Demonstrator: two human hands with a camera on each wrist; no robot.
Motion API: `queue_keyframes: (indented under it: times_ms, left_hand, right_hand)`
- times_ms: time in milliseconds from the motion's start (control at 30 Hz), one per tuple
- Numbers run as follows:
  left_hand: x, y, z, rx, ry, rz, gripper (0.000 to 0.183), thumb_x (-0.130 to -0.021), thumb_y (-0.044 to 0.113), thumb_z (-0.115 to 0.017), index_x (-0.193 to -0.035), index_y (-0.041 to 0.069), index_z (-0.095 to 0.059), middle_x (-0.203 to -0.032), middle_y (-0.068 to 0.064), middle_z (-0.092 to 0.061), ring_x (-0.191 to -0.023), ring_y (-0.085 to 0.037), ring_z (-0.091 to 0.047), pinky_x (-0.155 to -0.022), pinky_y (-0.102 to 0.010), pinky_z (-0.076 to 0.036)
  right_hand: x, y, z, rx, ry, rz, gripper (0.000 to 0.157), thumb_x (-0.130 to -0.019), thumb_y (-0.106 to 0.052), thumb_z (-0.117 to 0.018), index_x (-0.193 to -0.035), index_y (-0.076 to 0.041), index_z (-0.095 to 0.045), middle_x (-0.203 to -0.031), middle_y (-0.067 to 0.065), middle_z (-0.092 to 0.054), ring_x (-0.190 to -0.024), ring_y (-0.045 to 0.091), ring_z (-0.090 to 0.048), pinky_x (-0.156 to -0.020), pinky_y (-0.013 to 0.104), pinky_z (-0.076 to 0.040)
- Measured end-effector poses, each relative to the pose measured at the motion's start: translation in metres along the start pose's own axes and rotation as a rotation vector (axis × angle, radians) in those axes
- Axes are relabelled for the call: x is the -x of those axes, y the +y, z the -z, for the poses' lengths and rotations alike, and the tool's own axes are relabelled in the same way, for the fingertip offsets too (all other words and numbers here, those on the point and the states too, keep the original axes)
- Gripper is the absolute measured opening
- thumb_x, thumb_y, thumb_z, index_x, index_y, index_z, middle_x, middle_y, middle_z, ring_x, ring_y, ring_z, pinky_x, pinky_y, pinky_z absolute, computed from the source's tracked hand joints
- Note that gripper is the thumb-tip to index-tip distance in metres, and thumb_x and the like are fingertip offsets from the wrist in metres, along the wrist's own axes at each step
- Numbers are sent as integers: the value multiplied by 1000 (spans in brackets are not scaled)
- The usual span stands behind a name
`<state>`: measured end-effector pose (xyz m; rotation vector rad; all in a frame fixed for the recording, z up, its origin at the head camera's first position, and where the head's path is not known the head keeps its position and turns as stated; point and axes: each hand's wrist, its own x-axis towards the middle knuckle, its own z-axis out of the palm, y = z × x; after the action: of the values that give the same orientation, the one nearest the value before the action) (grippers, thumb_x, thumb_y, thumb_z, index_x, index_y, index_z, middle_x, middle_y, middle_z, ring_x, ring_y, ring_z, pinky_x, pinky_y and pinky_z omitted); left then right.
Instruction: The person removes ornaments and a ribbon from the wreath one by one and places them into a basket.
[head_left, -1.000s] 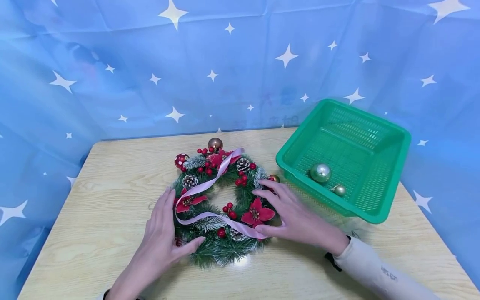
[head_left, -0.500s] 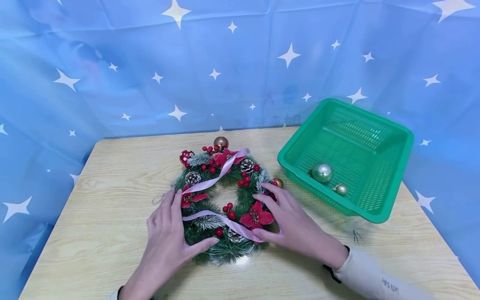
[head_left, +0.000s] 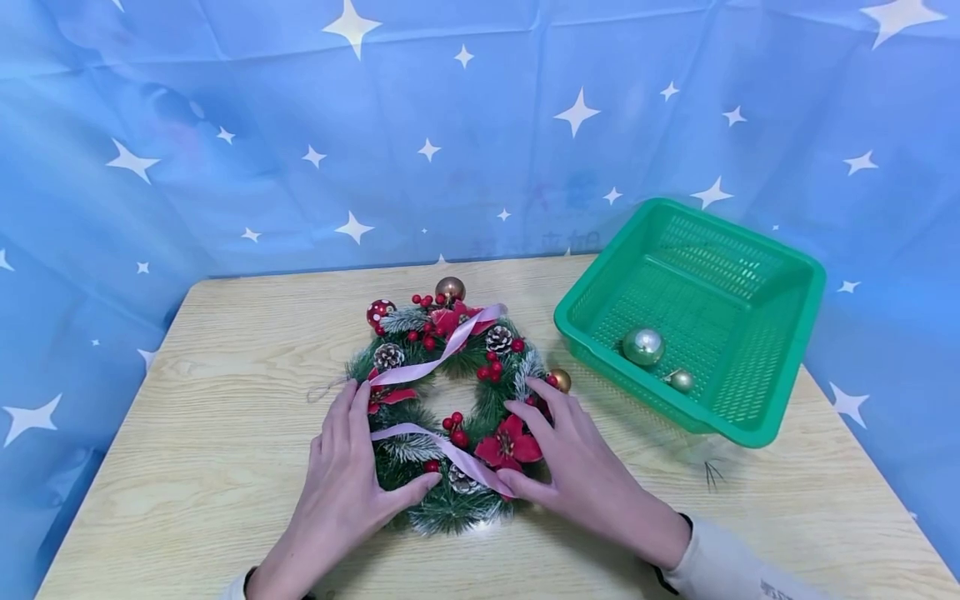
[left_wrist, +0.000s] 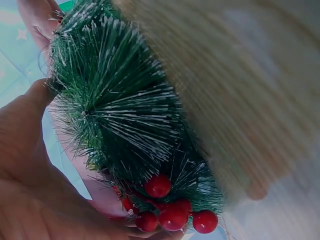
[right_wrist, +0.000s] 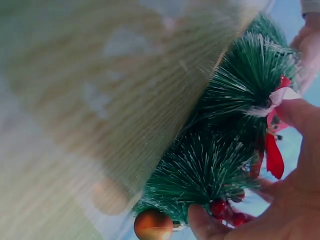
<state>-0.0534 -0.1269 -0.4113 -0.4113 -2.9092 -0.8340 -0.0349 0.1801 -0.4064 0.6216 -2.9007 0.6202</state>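
A green Christmas wreath (head_left: 452, 507) with frosted tips, red poinsettias, pine cones and berries lies on the wooden table. Across its face runs a loose pink ribbon (head_left: 420, 367), partly hidden by my left fingers. My left hand (head_left: 347, 475) holds the wreath's left side, fingers along the outer edge and thumb over the front. On the right side, my right hand (head_left: 581, 467) grips the wreath, its thumb at the ribbon's lower end. Red berries (left_wrist: 173, 216) show by my left fingers in the left wrist view. A gold ball (right_wrist: 153, 224) hangs near my right fingertips in the right wrist view.
To the right stands a green plastic basket (head_left: 780, 367), holding a large silver ball (head_left: 642, 346) and a small one (head_left: 681, 380). A few loose needles (head_left: 712, 475) lie in front of it. Behind the table hangs a blue star-patterned cloth (head_left: 480, 150).
The wreath has turned a little clockwise, its top ornaments moving right and its lower poinsettia moving down and left. My left hand has shifted right; its fingers now cover the ribbon's left bend.
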Motion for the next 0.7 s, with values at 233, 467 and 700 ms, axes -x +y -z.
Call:
queue_keyframes:
  times_ms: [233,467,700]
  left_hand:
    - [0,2,0,26,-18,33,139,-77,75,-87,-172,1,-17,-173,-29,-21,-155,-53,-27,-109,-82,-33]
    - [-1,2,0,30,-10,16,135,-78,68,-90,-171,1,-19,-172,-30,-21,-152,-55,-30,-105,-82,-37]
    - [-5,-1,-1,46,-30,-3,134,-78,61,-93,-172,3,-17,-173,-30,-19,-153,-56,-29,-101,-82,-38]
  right_hand:
    - [7,-5,1,8,11,10,78,-95,-55,-83,-156,-13,-57,-168,16,-37,-143,42,-47,-109,65,-47]
    - [12,-6,5,-2,32,12,77,-97,-57,-79,-156,-14,-57,-168,13,-39,-146,38,-46,-111,63,-45]
    - [10,6,13,-26,159,77,68,-103,-61,-68,-151,-13,-61,-160,11,-51,-142,38,-51,-110,64,-45]
